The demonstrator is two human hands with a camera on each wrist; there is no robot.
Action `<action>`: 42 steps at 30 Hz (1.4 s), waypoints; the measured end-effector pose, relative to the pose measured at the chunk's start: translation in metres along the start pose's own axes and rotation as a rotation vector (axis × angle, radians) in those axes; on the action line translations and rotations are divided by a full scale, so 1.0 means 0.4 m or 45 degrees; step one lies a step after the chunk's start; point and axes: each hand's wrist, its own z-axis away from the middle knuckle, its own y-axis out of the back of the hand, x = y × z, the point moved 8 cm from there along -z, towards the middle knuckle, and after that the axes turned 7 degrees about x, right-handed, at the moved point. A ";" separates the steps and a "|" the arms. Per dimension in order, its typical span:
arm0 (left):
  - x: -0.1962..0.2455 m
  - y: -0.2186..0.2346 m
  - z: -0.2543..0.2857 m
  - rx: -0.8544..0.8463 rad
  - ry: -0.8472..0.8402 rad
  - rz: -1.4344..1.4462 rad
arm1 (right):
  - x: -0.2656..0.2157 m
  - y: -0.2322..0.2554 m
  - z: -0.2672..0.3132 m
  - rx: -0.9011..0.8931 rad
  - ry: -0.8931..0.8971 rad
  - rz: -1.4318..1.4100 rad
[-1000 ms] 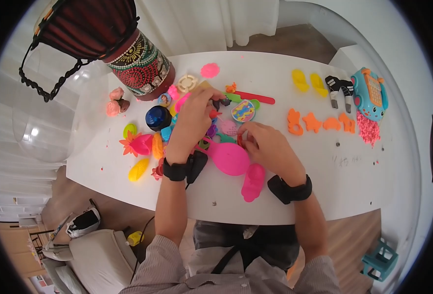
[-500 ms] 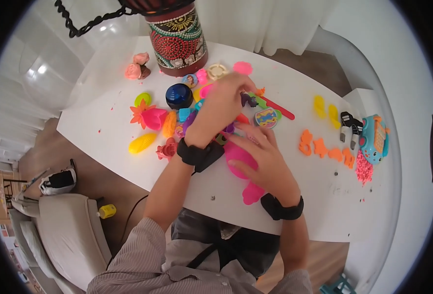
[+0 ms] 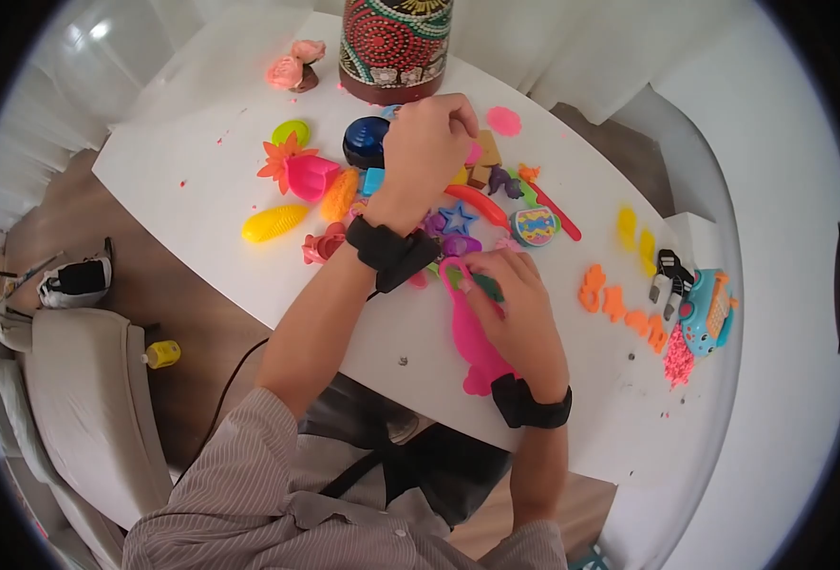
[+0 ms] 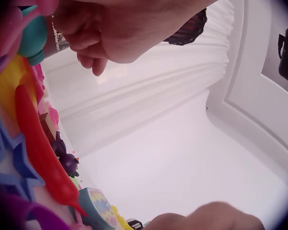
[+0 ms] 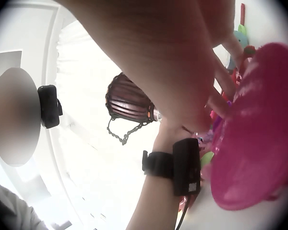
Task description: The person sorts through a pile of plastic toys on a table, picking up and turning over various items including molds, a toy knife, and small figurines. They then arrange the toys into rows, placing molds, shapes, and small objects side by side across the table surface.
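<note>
My left hand (image 3: 429, 152) is over the back of the toy pile, beside a blue round-lidded jar (image 3: 367, 142) and in front of the drum. Its fingers curl downward in the left wrist view; I cannot tell whether they hold anything. At the pile's front, my right hand (image 3: 524, 318) holds a pink toy pan (image 3: 470, 328) by its side, thumb across it. Large and tilted, the pan fills the right of the right wrist view. Beyond it lie a red toy chili (image 3: 477, 204), a blue star cutter (image 3: 457, 219) and an egg-patterned piece (image 3: 534, 226).
A patterned drum (image 3: 396, 52) stands at the back edge, near pink flowers (image 3: 292, 68). On the left is a yellow toy corn (image 3: 274, 223). Orange shapes (image 3: 613, 302), pink beads (image 3: 679, 357) and a blue toy phone (image 3: 707, 313) are on the right.
The head view has turned. My left hand has left the dark purple toy and moved back left towards the drum. My right hand has come over the pink pan, which now tilts.
</note>
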 end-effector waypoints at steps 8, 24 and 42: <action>-0.018 -0.006 -0.003 0.022 0.004 0.006 | -0.074 -0.020 0.005 0.083 0.285 0.286; -0.048 -0.056 0.001 -0.148 0.017 0.193 | -0.039 -0.046 0.014 0.009 0.260 0.389; 0.107 -0.091 0.078 -0.283 -0.279 0.401 | -0.024 -0.009 0.006 0.188 0.191 0.121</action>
